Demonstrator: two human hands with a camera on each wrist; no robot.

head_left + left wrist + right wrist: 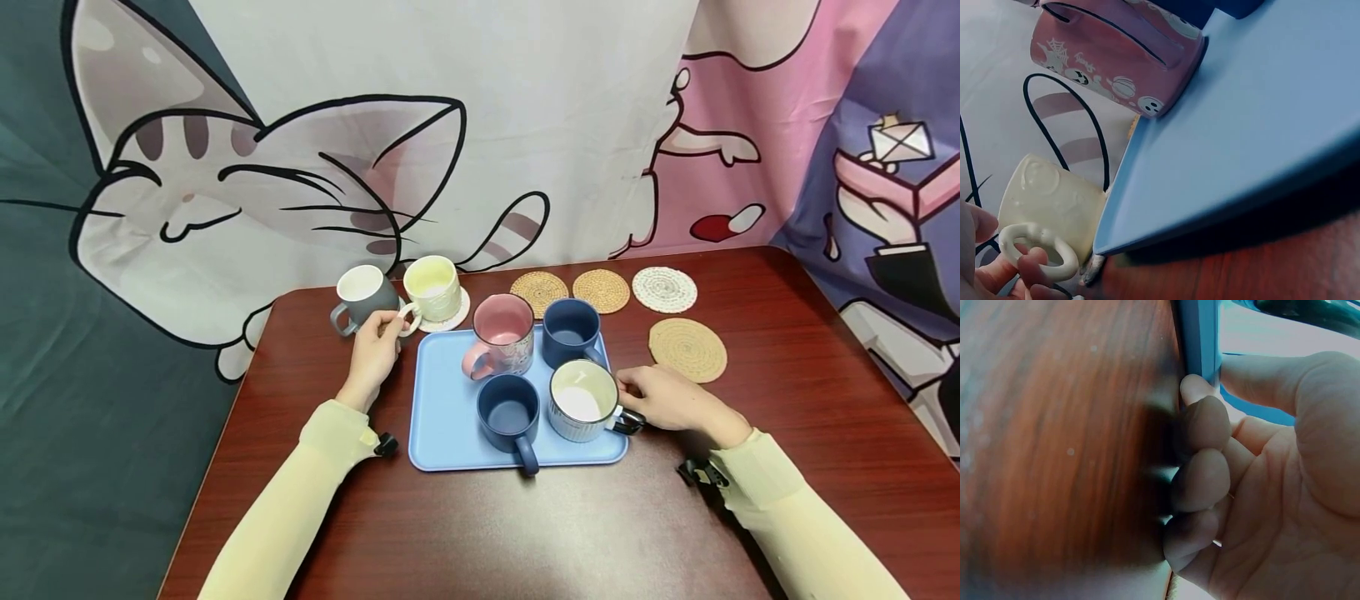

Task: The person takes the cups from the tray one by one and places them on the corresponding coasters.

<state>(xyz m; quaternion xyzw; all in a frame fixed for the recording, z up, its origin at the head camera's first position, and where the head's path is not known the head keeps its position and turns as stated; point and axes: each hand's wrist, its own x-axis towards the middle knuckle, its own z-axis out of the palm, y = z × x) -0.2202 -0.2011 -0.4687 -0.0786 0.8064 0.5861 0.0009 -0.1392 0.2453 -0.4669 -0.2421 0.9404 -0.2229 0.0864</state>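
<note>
My left hand (375,352) holds the handle of a pale yellow mug (435,292), which stands on a white coaster (456,320). In the left wrist view, fingers curl through the handle of this mug (1054,200). My right hand (669,402) pinches the right edge of a light blue tray (446,421); in the right wrist view, thumb and index finger meet at the tray's rim (1199,337). On the tray are a pink mug (506,350), two dark blue mugs (572,333) and a cream mug (577,421) with a black handle, close to the right hand.
A grey mug (378,304) stands left of the yellow one. Behind the tray lie woven tan coasters (602,291) and a white coaster (664,290), with a larger tan coaster (687,350) beyond the right hand. A printed curtain (585,150) hangs behind the brown table (570,533).
</note>
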